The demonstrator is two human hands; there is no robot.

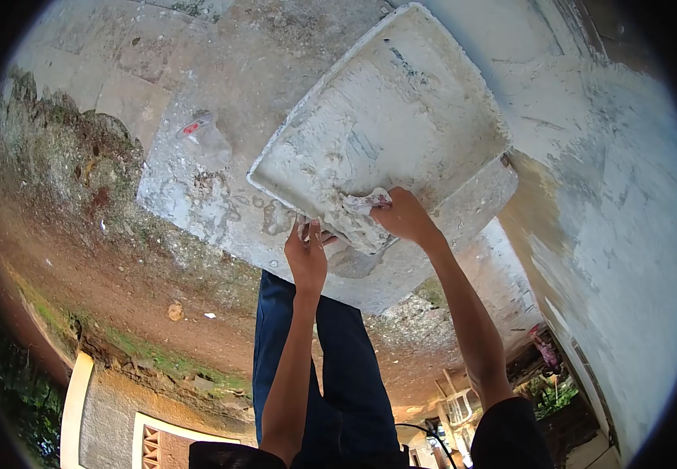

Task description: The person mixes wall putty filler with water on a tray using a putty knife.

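Note:
A shallow rectangular tray [432,55] smeared with wet whitish-grey plaster [401,133] lies at an angle in front of me. At its near edge, my left hand [305,254] has its fingers closed around the rim, some of them tucked underneath. My right hand [407,217] is closed at the near right of the tray, holding a plaster-caked scraper [368,201]. Much of the scraper is hidden by the hand and the plaster. A thicker heap of plaster [326,187] lies in the near corner, just left of the scraper.
Under the tray is a stained concrete slab [198,191] with a clear plastic wrapper [205,141] on it. A partly plastered wall [604,172] rises on the right. Mossy ground and soil [119,242] border the slab, and my trousered legs [346,367] are below.

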